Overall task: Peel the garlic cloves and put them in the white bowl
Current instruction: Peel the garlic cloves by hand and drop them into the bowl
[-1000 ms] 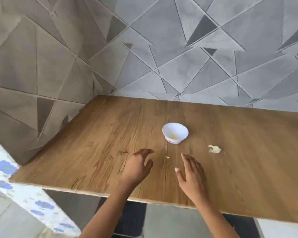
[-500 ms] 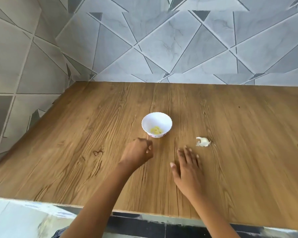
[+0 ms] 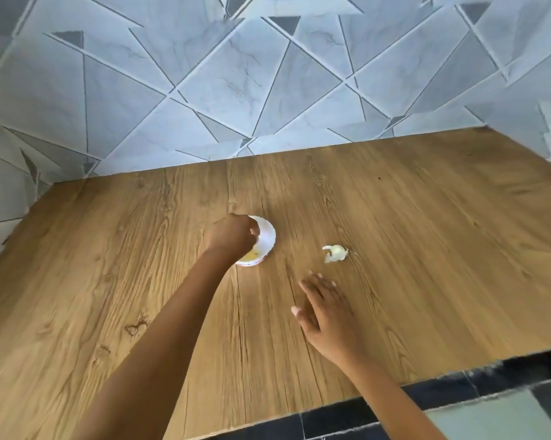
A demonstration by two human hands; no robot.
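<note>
Lying at twelve o'clock from the right hand (image 3: 328,315), just past its straight, flat fingers, the garlic clove (image 3: 334,253) is nearest that hand. The left hand (image 3: 233,238) curls over the white bowl (image 3: 269,233), at the clove's nine o'clock; whether it pinches anything is hidden.

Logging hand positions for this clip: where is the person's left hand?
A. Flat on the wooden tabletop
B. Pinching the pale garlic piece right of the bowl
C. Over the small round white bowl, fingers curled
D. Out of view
C: the left hand hangs over the small round white bowl, fingers curled; the pale garlic piece lies apart, untouched.
</note>
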